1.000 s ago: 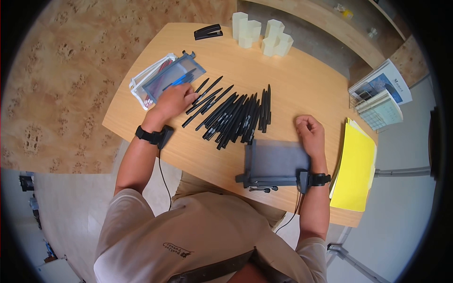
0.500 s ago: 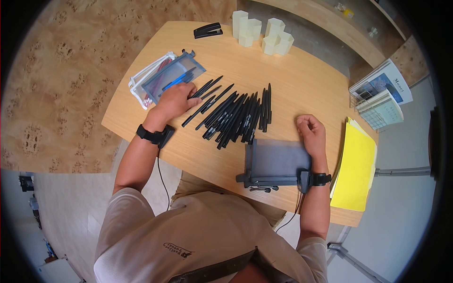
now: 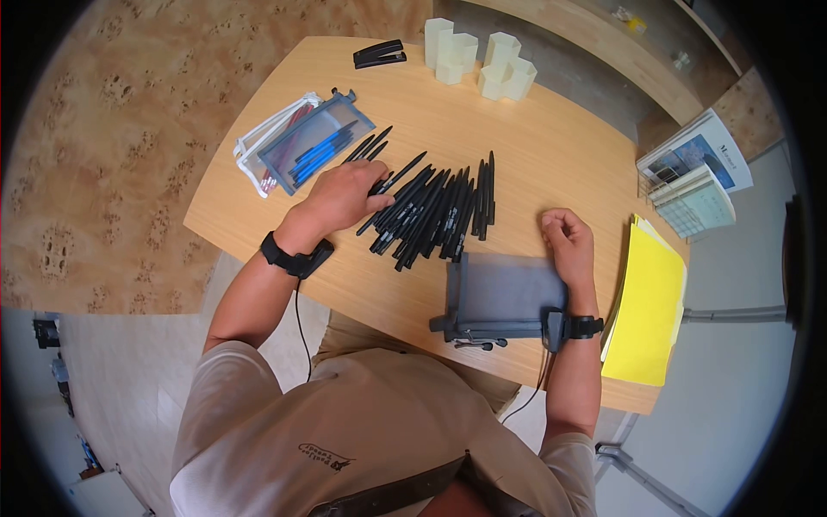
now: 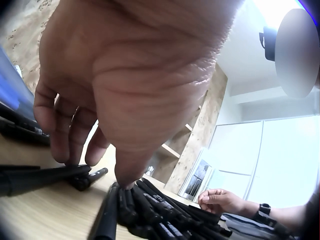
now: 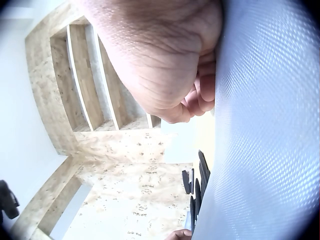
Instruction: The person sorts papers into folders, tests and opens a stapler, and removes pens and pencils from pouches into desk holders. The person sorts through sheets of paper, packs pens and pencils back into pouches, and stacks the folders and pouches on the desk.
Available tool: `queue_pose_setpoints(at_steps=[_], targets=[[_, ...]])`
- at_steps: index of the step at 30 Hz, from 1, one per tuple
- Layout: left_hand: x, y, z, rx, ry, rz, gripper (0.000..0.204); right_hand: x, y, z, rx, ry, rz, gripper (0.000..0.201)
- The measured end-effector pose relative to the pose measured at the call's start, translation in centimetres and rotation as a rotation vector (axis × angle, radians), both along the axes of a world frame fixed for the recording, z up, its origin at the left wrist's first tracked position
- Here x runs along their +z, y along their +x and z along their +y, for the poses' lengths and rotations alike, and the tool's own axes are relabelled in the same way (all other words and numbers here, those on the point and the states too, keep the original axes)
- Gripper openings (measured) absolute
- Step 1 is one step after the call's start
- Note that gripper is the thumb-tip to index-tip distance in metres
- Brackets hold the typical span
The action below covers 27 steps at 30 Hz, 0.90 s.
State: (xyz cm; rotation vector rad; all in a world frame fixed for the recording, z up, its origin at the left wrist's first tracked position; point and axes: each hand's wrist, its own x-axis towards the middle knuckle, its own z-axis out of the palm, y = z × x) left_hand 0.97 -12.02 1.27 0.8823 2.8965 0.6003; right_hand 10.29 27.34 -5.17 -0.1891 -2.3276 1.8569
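Observation:
My left hand point(image 3: 345, 196) reaches over the left side of a spread of black pens point(image 3: 431, 215). In the left wrist view its fingers point(image 4: 70, 132) hang loosely bent, apart from the thumb, above a few pens. The thumb tip is right at the ends of the bunched pens point(image 4: 160, 212). A few black pens point(image 3: 369, 145) lie beyond that hand, beside a grey-blue mesh pouch point(image 3: 343, 114) with blue pens point(image 3: 317, 157) on it. My right hand point(image 3: 568, 246) rests loosely curled, holding nothing, by the corner of a grey zip pouch point(image 3: 508, 289).
A white-edged pouch point(image 3: 250, 155) with reddish pencils lies partly under the mesh one. A black stapler point(image 3: 379, 56) and cream hexagonal holders point(image 3: 504, 73) stand at the back. On the right are a yellow folder point(image 3: 642, 302) and booklets in a wire rack point(image 3: 693, 194).
Some black pens have shifted up and left, toward the mesh pouch. My left hand has then moved right to the main spread of pens. The right hand stays put.

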Motion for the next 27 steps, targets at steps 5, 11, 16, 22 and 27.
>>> queue_pose_setpoints(at_steps=[5,11,16,22,27], targets=[[-0.3,-0.3,-0.4,0.079,-0.120,0.040,0.035,0.2,0.0,0.0,0.003,-0.007,-0.001,0.008],[0.1,-0.1,-0.3,0.150,-0.114,-0.001,0.035,-0.1,0.0,0.0,-0.002,0.014,0.001,0.008],[0.2,0.0,0.0,0.086,0.028,0.155,0.036,-0.3,-0.1,0.2,0.002,0.015,0.009,0.009],[0.2,0.8,1.4,-0.029,-0.025,-0.056,0.032,-0.1,-0.1,0.0,-0.004,0.004,0.014,0.009],[-0.8,0.1,0.7,-0.031,0.038,-0.042,0.023,0.0,-0.1,-0.1,-0.013,0.010,0.008,0.009]])
